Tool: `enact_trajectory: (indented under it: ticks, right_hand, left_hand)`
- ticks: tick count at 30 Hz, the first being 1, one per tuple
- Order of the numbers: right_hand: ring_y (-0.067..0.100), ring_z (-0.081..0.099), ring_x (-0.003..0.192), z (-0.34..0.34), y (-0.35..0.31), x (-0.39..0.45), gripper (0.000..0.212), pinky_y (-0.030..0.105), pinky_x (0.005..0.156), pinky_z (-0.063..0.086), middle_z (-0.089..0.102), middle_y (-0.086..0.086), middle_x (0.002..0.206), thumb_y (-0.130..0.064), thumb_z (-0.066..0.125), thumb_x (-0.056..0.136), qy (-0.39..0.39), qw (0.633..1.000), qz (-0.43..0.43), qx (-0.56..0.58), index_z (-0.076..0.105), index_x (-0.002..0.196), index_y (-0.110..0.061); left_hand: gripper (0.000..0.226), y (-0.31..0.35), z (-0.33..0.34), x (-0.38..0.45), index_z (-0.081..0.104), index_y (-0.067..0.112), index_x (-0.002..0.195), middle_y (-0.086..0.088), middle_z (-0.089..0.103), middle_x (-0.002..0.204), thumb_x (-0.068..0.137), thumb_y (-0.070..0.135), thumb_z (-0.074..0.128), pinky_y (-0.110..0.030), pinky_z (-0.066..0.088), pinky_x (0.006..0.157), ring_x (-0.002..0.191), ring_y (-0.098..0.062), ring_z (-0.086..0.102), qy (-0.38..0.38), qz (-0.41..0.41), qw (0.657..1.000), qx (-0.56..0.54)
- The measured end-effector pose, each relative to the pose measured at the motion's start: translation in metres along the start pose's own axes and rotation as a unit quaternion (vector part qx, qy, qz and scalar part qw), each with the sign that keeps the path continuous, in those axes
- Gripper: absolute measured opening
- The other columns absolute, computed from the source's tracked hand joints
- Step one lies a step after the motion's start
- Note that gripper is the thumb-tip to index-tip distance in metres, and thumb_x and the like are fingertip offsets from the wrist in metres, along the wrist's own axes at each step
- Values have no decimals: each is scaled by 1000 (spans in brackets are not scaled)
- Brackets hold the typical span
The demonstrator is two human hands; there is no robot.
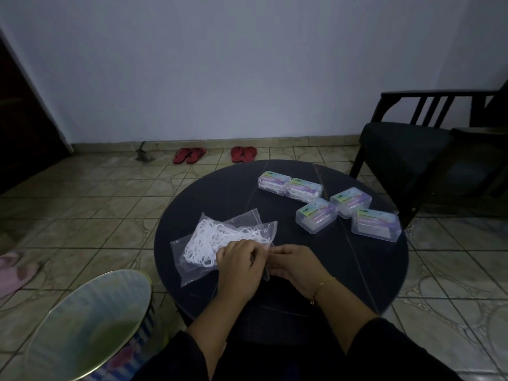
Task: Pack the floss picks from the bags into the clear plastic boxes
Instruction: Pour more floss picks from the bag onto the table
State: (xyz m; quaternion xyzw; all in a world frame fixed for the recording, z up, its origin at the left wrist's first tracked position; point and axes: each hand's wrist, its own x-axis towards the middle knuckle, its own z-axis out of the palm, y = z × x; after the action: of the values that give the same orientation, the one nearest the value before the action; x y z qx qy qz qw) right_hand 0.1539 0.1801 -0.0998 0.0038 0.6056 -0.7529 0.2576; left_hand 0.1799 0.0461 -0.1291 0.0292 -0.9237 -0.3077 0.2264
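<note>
round dark tabletop (220, 193). bags (220, 243) of white floss picks (214, 237) on tabletop, left of centre. five clear boxes (316, 217) with purple labels, lids closed, right of bags toward far edge. left hand (242, 259) and right hand (297, 266), fingers curled, pinching near edge of a bag. chair (412, 144) beyond tabletop, right. red sandals (189, 155) on floor beyond tabletop.

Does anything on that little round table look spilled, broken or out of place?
Nothing stands out. The floss picks are inside their clear bags, not loose on the table. Five plastic boxes sit closed at the far right, somewhat unevenly angled. Both the left hand and right hand are working at a bag's edge.
</note>
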Motion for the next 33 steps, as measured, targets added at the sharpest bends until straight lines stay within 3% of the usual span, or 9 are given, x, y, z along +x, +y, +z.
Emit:
enact_trajectory:
  ticks: [5, 11, 15, 19, 23, 27, 30, 33]
  right_hand:
    - [28, 68, 95, 1, 3, -1, 20, 34, 87, 55, 70, 21, 102, 1, 68, 82, 14, 999, -14, -36, 66, 101, 6]
    - [24, 68, 94, 1, 3, -2, 17, 29, 83, 55, 71, 17, 99, -2, 69, 82, 12, 998, -27, -53, 68, 98, 3]
    - [18, 67, 80, 4, 4, -3, 9, 22, 74, 56, 70, 12, 86, 6, 65, 83, 27, 997, -28, -72, 68, 91, 2]
    - [17, 63, 71, 8, 5, -3, 8, 22, 68, 54, 68, 11, 78, 0, 64, 87, 51, 993, -36, -105, 67, 81, -4]
    - [10, 57, 55, 9, 5, -6, 10, 15, 56, 50, 66, 4, 71, -10, 61, 91, 66, 979, -54, -188, 68, 86, -4]
    - [6, 54, 49, 10, 3, -8, 13, 15, 52, 46, 66, 1, 71, -22, 61, 92, 67, 966, -54, -246, 67, 85, -12]
    - [5, 55, 48, 12, 2, -8, 13, 14, 49, 46, 66, 3, 71, -15, 58, 92, 74, 971, -44, -225, 67, 88, -6]
    - [9, 55, 52, 13, 1, -9, 15, 16, 49, 46, 65, 6, 74, -10, 54, 92, 80, 972, -37, -220, 64, 93, 0]
  left_hand:
    - [25, -1, 0, 2, 55, 28, 70, 17, 55, 71, 94, 35, 53, -24, 22, 87, 82, -4, 48, 6, -16, 1000, -11]
    - [26, -1, -1, 0, 60, 26, 68, 13, 58, 66, 86, 44, 60, -23, 24, 88, 75, -3, 52, 18, -25, 998, -57]
    - [21, -1, -2, 1, 59, 31, 65, 11, 61, 62, 83, 32, 69, -31, 34, 94, 69, -4, 56, 24, -36, 995, -89]
    - [16, -2, -3, 1, 64, 37, 69, 14, 67, 66, 83, 32, 67, -42, 40, 96, 72, -3, 61, 18, -33, 993, -113]
    - [10, -5, -2, -1, 74, 29, 89, 19, 67, 77, 85, 33, 66, -45, 45, 94, 85, -7, 64, 15, -36, 989, -143]
    - [20, -5, -4, -1, 73, 22, 106, 15, 68, 93, 87, 25, 67, -44, 46, 95, 98, -12, 62, 15, -47, 989, -143]
    - [25, 0, -7, -2, 70, 22, 112, 16, 66, 88, 88, 24, 65, -45, 45, 96, 94, -11, 62, 16, -52, 986, -155]
    - [33, 4, -8, -5, 64, 33, 116, 13, 66, 79, 84, 38, 59, -48, 48, 92, 82, -10, 64, 16, -63, 981, -183]
